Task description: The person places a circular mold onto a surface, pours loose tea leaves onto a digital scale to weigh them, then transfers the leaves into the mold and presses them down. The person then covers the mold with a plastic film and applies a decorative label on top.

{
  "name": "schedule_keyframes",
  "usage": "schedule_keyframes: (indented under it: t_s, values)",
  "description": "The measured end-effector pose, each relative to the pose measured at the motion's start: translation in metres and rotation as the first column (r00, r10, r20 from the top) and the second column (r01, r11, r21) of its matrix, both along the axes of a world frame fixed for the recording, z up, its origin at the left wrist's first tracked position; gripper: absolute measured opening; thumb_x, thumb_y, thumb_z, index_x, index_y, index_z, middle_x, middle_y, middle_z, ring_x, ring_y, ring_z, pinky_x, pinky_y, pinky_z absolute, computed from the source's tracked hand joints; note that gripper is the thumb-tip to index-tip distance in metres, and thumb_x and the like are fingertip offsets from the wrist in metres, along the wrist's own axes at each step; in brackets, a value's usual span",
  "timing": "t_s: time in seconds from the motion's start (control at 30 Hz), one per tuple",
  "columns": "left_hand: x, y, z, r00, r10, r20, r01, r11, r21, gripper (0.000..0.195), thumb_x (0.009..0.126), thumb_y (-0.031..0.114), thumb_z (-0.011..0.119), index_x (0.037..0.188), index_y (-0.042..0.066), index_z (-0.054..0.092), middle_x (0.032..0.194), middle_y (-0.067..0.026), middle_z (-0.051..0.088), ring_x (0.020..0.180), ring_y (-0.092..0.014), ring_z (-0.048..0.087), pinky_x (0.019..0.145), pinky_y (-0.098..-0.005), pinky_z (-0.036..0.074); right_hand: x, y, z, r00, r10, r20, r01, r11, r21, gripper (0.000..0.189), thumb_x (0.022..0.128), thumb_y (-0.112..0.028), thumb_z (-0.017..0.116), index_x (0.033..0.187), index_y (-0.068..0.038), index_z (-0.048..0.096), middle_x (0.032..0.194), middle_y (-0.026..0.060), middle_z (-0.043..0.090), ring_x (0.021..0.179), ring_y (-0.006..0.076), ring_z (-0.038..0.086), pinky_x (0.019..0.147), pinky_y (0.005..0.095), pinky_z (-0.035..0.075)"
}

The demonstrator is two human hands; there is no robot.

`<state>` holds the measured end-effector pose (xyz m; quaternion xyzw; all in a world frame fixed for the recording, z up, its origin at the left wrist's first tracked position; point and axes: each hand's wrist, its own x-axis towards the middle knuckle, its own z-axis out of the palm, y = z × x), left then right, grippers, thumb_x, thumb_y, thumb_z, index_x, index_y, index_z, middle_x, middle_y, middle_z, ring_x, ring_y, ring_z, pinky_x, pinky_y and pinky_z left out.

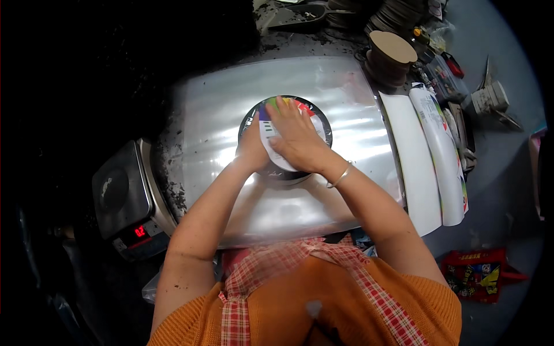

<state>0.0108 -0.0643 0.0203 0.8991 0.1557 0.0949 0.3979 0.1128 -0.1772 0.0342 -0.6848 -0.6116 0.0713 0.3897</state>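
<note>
A round black bundle in shiny clear wrap (281,174) lies in front of me on a stack of clear plastic sheets (207,129). On its top sits a white label with a multicoloured upper edge (283,161). My right hand (298,138) is laid flat on the label, fingers spread, and a metal bangle (340,175) circles that wrist. Against the left side of the bundle and label rests my left hand (253,145); its grip is partly hidden. Both hands cover much of the label.
Left of the sheets stands a digital scale (121,194) with a lit red display. To the right lie a white sheet (411,160) and curled printed sheets (433,151). A brown spool (391,52) and a dustpan (298,16) are at the back. A red bag (476,274) lies lower right.
</note>
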Motion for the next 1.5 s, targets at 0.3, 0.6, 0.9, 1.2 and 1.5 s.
schedule_keyframes:
  t_s: [0.3,0.6,0.9,1.2,1.5]
  values:
    - [-0.005,0.047,-0.026,0.634,0.61,0.475,-0.16,0.705,-0.691,0.044,0.089,0.011,0.046,0.131,0.001,0.039,0.125,-0.0152,0.049,0.114,-0.018,0.048,0.094,-0.0288,0.04,-0.02,0.011,-0.016,0.875,0.025,0.483,0.188,0.902,-0.388,0.066,0.087,-0.057,0.035,0.142,-0.022,0.021,0.148,0.0132,0.012,0.135,0.04,0.002,0.105,0.0576,0.006]
    - [0.003,-0.017,0.059,0.922,0.007,0.386,0.046,0.991,-0.128,0.045,0.071,-0.006,0.039,0.111,-0.001,0.058,0.108,-0.0114,0.061,0.1,-0.019,0.057,0.088,-0.029,0.044,-0.012,0.025,0.012,0.92,0.164,0.356,0.08,0.811,-0.58,0.051,0.082,-0.041,0.051,0.119,-0.005,0.05,0.123,0.0165,0.049,0.116,0.0312,0.042,0.098,0.0463,0.03]
    - [-0.179,0.101,0.053,0.91,0.344,0.231,-0.31,0.935,-0.174,0.048,0.065,-0.001,0.042,0.11,-0.002,0.058,0.103,-0.0116,0.063,0.096,-0.02,0.06,0.085,-0.0267,0.044,0.098,-0.097,0.031,0.785,-0.6,-0.155,0.619,0.771,0.153,0.046,0.09,-0.022,0.045,0.131,0.0,0.038,0.115,0.0119,0.056,0.107,0.0223,0.051,0.094,0.0336,0.037]
    - [-0.111,-0.033,0.035,0.996,-0.008,0.094,-0.041,0.859,0.511,0.034,0.081,0.003,0.055,0.114,0.001,0.053,0.11,-0.0173,0.057,0.098,-0.031,0.058,0.084,-0.0338,0.047,0.078,-0.152,0.058,0.157,0.618,-0.77,-0.002,0.78,0.626,0.07,0.082,-0.035,0.06,0.138,-0.007,0.027,0.124,0.0144,0.048,0.111,0.0254,0.048,0.096,0.0412,0.038]
    - [-0.1,-0.169,-0.07,0.741,-0.584,-0.332,0.645,0.482,0.593,0.057,0.079,0.013,0.054,0.133,0.018,0.037,0.147,-0.0106,0.015,0.134,-0.035,0.015,0.098,-0.0509,0.034,0.147,-0.249,-0.077,0.489,-0.629,0.605,0.871,0.319,-0.373,0.033,0.073,-0.025,0.063,0.1,-0.006,0.062,0.103,0.019,0.06,0.091,0.0346,0.058,0.079,0.0419,0.047]
